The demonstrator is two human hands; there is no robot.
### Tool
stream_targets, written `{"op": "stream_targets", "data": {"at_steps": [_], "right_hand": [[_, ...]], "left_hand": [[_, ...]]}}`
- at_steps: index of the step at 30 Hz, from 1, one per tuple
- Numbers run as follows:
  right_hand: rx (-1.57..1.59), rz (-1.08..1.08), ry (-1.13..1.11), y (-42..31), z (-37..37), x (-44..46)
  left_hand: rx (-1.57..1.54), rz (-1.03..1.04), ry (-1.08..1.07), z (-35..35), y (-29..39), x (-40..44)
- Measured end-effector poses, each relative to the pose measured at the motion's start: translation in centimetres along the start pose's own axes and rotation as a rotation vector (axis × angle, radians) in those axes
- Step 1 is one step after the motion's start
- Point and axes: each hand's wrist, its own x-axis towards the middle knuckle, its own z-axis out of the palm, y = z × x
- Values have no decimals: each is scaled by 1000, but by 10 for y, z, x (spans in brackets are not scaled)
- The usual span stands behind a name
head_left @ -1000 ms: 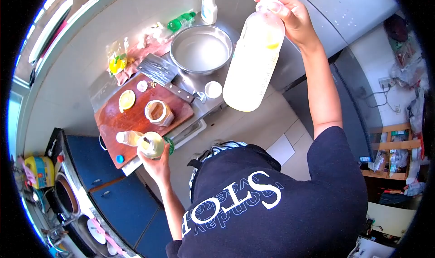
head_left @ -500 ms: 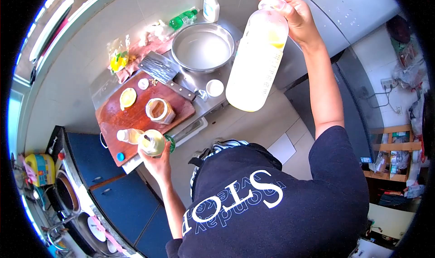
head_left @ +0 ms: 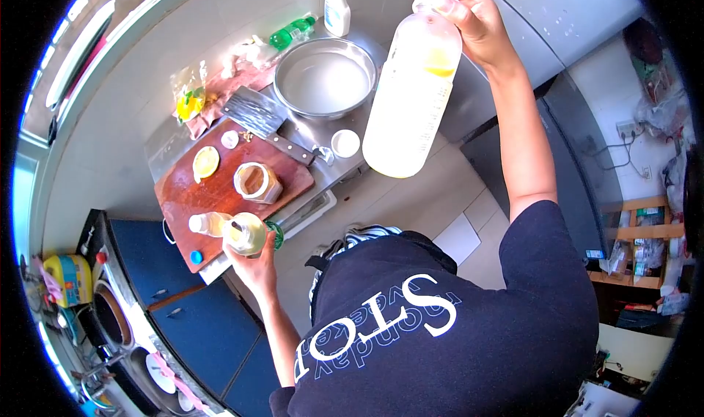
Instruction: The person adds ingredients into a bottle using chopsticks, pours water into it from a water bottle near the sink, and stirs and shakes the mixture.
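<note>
"From the head view, where is my left hand?"

"Your left hand (head_left: 255,267) is low at the near edge of the board (head_left: 220,191), thumb and fingers wrapped around the small bottle (head_left: 251,240). A dark mark shows at that bottle's mouth; I cannot tell what it is, or whether the base rests on the wood."

"And my right?"

"Your right hand (head_left: 473,25) is raised well apart from the left, its fingers closed about the top of the big bottle (head_left: 409,116). That one hangs in the air, tilted, with pale contents and a yellow patch near its shoulder."

"What lies around them?"

"Just beside the small bottle, partly overlapped by it, is a second bottle (head_left: 207,224). The board also bears a jar (head_left: 270,190), a lemon half (head_left: 206,163) and, near its corner, a blue cap (head_left: 196,257). A cleaver (head_left: 253,111) lies at the far edge, its handle over the wood. Beyond are the metal bowl (head_left: 287,69), a green bottle (head_left: 292,34) and a spray bottle (head_left: 337,10)."
</note>
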Motion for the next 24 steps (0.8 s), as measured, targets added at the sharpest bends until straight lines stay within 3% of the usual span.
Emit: {"op": "stream_targets", "data": {"at_steps": [24], "right_hand": [[-54,-44,-20,1,-1,2]], "left_hand": [[-36,4,6,1,-1,0]]}}
